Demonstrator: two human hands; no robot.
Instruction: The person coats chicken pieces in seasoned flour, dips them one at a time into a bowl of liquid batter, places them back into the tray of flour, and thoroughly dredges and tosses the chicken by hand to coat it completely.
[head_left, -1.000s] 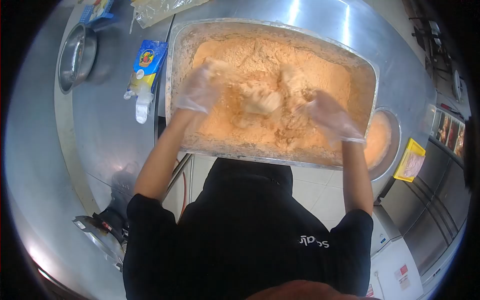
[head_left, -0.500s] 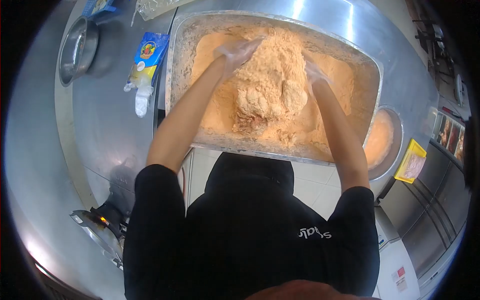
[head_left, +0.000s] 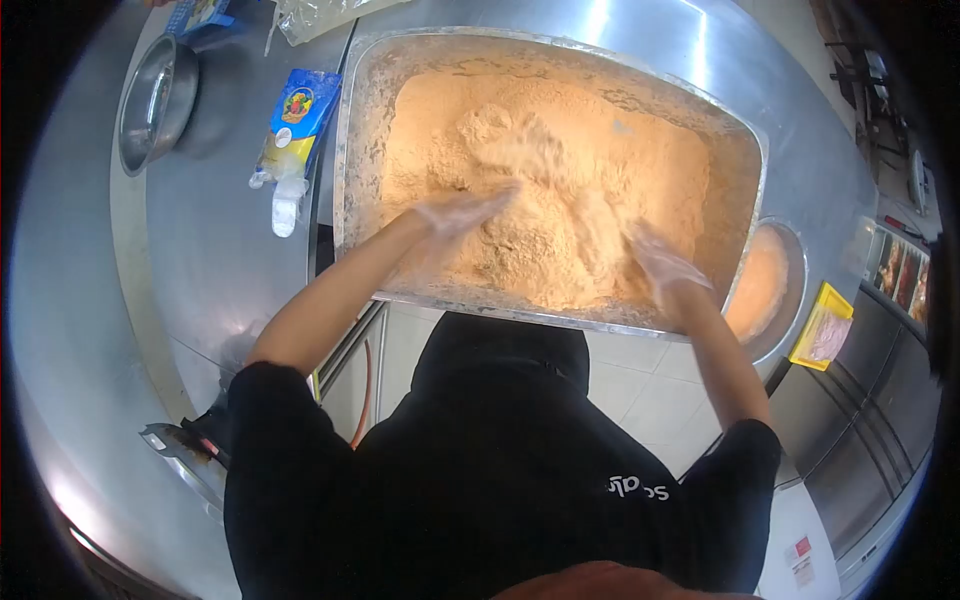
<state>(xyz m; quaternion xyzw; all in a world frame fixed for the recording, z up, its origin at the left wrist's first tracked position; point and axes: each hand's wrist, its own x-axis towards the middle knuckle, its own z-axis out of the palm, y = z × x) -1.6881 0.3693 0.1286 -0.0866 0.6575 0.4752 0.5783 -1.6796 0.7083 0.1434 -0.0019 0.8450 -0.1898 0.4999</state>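
A large metal tub (head_left: 560,38) holds orange-tinted flour (head_left: 640,130). Flour-coated pieces (head_left: 535,240) lie heaped in its middle and lower part, some blurred by motion. At the heap's left side is my left hand (head_left: 468,212), in a thin clear glove, fingers stretched toward the pieces and blurred. My right hand (head_left: 664,262), gloved alike, is at the right side of the heap, its fingers extended and partly dusted. Both palms are against or close beside the coated pieces, and neither hand is wrapped round anything.
Left of the tub are a blue and yellow packet (head_left: 298,115) and a steel bowl (head_left: 160,105). A clear plastic bag (head_left: 315,15) lies at the top. At the right stand a round container of orange mix (head_left: 762,285) and a yellow tray (head_left: 822,325).
Both hands have moved down toward the tub's near edge. The tall heap between them has spread lower, baring flour at the back.
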